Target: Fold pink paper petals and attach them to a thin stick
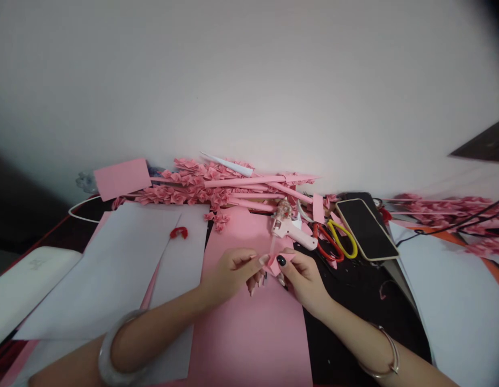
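A small folded piece of pink paper (275, 263) is pinched between both hands, above a large pink sheet (249, 333). My left hand (237, 271) grips its left side with thumb and fingertips. On the right side, my right hand (303, 277) presses a dark-nailed thumb onto the paper. Just beyond the fingers lies a pale pink glue gun (293, 231). Red-handled scissors (327, 244) and yellow-handled scissors (346, 239) are right of the glue gun. The underside of the folded paper is hidden by the fingers.
Bunches of pink paper flowers (185, 188) and rolled pink paper sticks (249, 181) line the wall. White sheets (112, 269) cover the left side, with a red clip-like item (179, 232) on them. A phone (368, 228) and more white paper (446, 301) lie right.
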Demonstrator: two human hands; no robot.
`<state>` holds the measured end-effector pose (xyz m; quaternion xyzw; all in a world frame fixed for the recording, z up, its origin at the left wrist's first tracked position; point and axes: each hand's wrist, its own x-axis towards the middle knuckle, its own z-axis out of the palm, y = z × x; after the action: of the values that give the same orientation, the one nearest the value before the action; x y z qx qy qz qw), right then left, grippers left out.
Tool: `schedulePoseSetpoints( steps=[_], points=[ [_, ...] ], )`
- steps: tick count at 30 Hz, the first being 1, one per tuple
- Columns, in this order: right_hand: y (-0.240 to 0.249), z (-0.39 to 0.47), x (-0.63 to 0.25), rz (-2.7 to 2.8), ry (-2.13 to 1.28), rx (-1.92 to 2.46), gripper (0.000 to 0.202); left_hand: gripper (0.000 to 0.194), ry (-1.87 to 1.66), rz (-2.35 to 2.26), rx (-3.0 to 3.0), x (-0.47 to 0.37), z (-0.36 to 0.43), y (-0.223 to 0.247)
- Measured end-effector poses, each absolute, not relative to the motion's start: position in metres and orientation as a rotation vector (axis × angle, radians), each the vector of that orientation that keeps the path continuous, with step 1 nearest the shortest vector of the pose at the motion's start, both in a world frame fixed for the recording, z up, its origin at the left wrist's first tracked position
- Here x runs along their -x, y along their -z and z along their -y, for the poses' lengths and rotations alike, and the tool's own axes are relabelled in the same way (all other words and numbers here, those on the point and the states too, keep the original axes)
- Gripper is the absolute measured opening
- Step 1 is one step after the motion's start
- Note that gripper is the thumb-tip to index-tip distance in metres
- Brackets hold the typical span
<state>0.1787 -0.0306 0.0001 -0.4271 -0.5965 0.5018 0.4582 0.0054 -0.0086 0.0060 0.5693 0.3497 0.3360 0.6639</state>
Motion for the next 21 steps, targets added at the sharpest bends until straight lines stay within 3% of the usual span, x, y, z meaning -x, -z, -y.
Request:
schedulePoseSetpoints(
  steps=[7, 17, 21],
  points=[
    [-0.003, 0.038, -0.175, 1.589, -0.823, 1.171, 0.035, 0.028, -0.791, -0.643, -1.066, -0.016, 0.018, -0.003],
    [-0.003, 0.043, -0.166, 1.717, -0.745, 1.088, 0.030, 0.042, -0.810, -0.779, -1.233, -0.021, 0.031, -0.006],
    [-0.003, 0.044, -0.162, 1.699, -0.722, 1.047, 0.030, 0.038, -0.892, -0.889, -1.338, -0.019, 0.035, -0.006]
  ],
)
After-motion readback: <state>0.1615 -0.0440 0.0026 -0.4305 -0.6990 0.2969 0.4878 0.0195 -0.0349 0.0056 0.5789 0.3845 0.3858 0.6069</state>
